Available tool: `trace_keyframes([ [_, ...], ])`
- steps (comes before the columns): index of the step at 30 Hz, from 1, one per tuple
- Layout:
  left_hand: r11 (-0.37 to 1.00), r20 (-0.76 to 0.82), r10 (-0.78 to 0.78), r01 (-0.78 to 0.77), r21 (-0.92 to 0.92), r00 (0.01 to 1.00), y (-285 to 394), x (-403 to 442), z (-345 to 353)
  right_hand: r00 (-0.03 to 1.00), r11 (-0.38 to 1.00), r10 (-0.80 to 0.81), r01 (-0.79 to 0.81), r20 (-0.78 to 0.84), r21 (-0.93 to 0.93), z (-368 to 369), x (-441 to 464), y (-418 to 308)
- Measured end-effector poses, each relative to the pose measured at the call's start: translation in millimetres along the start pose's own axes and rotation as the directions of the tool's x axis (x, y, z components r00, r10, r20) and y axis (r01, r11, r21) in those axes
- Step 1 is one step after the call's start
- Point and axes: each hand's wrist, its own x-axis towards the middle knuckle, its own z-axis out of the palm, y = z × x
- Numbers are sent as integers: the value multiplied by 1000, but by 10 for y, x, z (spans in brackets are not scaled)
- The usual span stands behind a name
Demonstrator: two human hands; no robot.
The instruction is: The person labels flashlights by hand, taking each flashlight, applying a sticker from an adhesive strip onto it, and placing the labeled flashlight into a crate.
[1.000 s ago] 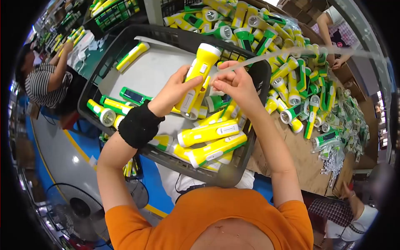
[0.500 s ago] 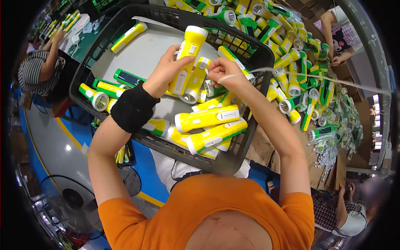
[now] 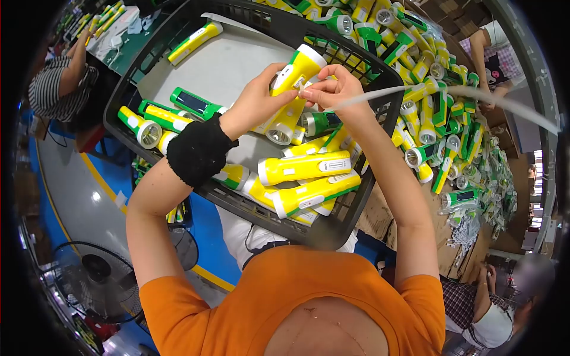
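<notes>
My left hand (image 3: 256, 98), with a black wristband (image 3: 199, 151) behind it, is wrapped around a yellow and white flashlight (image 3: 304, 64). This flashlight is tilted, its white head end up and to the right. The fingertips of my right hand (image 3: 339, 90) are pinched at the flashlight's side, by a small white piece too small to name. A pale strip (image 3: 380, 94) runs from near my right wrist toward the right edge. Below both hands, yellow flashlights (image 3: 306, 168) and a green flashlight with a dark panel (image 3: 193, 102) lie in a black crate (image 3: 267, 224).
A large heap of yellow and green flashlights (image 3: 427, 110) covers the surface at the right, some in plastic bags. Other people work at the left, upper right and lower right. A floor fan (image 3: 98, 270) stands lower left.
The held flashlight has tilted to the right and shifted slightly. My right hand has come up against its side, fingers pinched there. The view has shifted a little.
</notes>
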Motion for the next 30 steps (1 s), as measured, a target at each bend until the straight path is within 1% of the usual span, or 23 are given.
trace_keyframes([
  [2,991,-59,71,-63,118,996,-27,13,21,1000,1000,11,-11,-10,-18,21,1,-34],
  [6,992,-64,53,-45,117,997,40,2,46,999,999,-26,24,-41,-41,8,48,20],
  [8,990,-63,7,3,144,998,98,-8,45,998,992,-63,62,13,106,13,40,28],
  [9,990,-64,5,4,144,998,120,-7,34,998,992,-62,61,14,107,5,27,7],
  [10,993,-45,-120,120,-20,992,141,-6,21,995,987,-1,-14,96,158,-15,10,-37],
  [11,955,-6,-239,234,-180,971,152,-1,14,982,975,54,-91,180,202,-33,1,-64],
  [12,956,-8,-237,232,-181,971,137,12,-21,982,976,53,-90,181,201,-43,4,-60],
  [13,870,114,-226,253,-424,967,110,32,-84,977,955,65,-121,205,271,-53,7,-48],
  [14,719,229,-182,288,-633,956,135,36,-119,970,928,77,-154,229,340,-63,6,-34],
  [15,700,241,-188,302,-648,952,193,27,-162,970,928,77,-154,230,340,-78,5,-27],
  [17,710,222,-164,271,-649,961,264,28,-185,943,871,88,-229,319,435,-101,1,-9],
  [18,719,203,-140,240,-652,969,275,29,-184,943,871,89,-230,320,435,-103,7,2],
  [20,714,199,-146,242,-657,969,254,47,-182,931,861,104,-260,350,438,-102,21,29],
  [22,710,192,-151,242,-662,970,257,41,-173,929,863,102,-261,356,432,-109,30,48],
  [24,741,200,-177,264,-617,964,287,24,-154,927,868,97,-257,361,426,-107,44,62],
  [28,735,186,-177,255,-628,967,276,30,-142,936,903,85,-217,341,370,-93,25,64],
  [30,779,159,-198,254,-573,967,261,33,-143,941,916,80,-199,328,349,-80,4,50],
])
